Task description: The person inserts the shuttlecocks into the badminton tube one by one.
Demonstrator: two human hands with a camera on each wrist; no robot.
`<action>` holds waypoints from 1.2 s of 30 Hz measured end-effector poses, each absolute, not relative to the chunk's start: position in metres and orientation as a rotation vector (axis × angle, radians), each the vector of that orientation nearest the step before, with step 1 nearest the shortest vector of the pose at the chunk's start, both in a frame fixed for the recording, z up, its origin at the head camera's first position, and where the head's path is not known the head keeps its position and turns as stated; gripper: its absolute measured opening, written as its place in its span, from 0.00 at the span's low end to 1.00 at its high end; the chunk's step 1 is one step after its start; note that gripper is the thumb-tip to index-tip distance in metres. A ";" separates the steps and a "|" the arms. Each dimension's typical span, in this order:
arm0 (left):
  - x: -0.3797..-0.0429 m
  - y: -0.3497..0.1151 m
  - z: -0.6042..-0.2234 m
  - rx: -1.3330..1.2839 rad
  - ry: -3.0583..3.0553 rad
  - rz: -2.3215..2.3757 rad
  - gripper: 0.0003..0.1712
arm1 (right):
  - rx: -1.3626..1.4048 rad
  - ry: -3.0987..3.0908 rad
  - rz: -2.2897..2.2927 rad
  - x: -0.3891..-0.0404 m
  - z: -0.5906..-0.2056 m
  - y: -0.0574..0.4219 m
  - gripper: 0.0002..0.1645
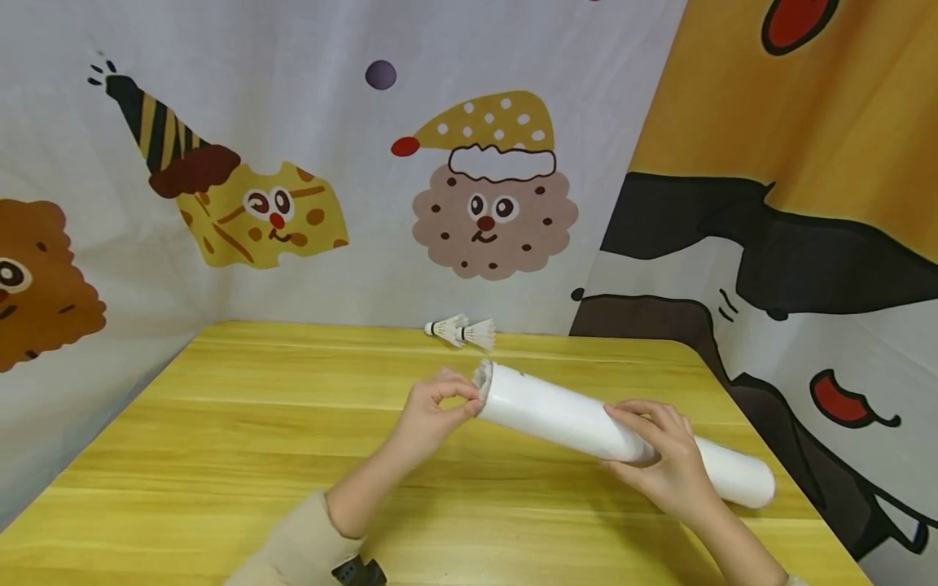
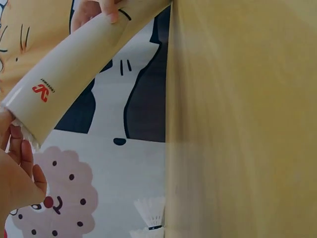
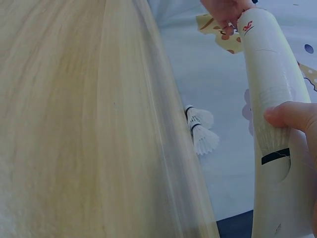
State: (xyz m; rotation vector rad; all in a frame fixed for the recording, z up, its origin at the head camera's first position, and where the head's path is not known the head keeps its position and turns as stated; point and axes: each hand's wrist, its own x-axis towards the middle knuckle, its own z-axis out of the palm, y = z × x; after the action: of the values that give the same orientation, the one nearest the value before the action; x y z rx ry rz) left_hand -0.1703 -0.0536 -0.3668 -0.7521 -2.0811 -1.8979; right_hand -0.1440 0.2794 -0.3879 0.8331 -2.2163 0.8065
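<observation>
A yellow wooden table (image 1: pixel 242 423) fills the foreground; cartoon-printed cloth walls (image 1: pixel 293 163) rise from nine to three o'clock.

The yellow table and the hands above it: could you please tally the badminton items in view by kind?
Shuttlecock tube: 1, held in both hands
Shuttlecocks lying on the table: 2
Shuttlecock feathers showing at the tube's mouth: 1 at least
Total: 4

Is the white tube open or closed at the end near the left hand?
Open: the white tube has no cap there, and white feathers stick out where the left hand pinches them.
</observation>
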 end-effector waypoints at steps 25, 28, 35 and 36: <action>-0.182 -0.047 -0.370 -0.778 -2.254 -1.945 0.05 | 0.804 -2.268 0.777 -0.143 -0.391 0.280 0.38; -0.184 -0.047 -0.370 -0.796 -2.278 -1.929 0.05 | 0.810 -2.261 0.771 -0.144 -0.393 0.280 0.38; -0.185 -0.048 -0.371 -0.745 -2.308 -1.931 0.07 | 0.810 -2.268 0.760 -0.145 -0.394 0.280 0.38; -0.184 -0.049 -0.370 -0.730 -2.312 -1.935 0.07 | 0.810 -2.271 0.761 -0.145 -0.394 0.280 0.38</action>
State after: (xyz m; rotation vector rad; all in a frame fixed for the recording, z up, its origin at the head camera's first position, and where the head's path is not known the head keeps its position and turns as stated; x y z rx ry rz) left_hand -0.1844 -0.0485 -0.3702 -0.7301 -2.3117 -1.9347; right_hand -0.1452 0.2801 -0.3936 0.8100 -2.2710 0.7614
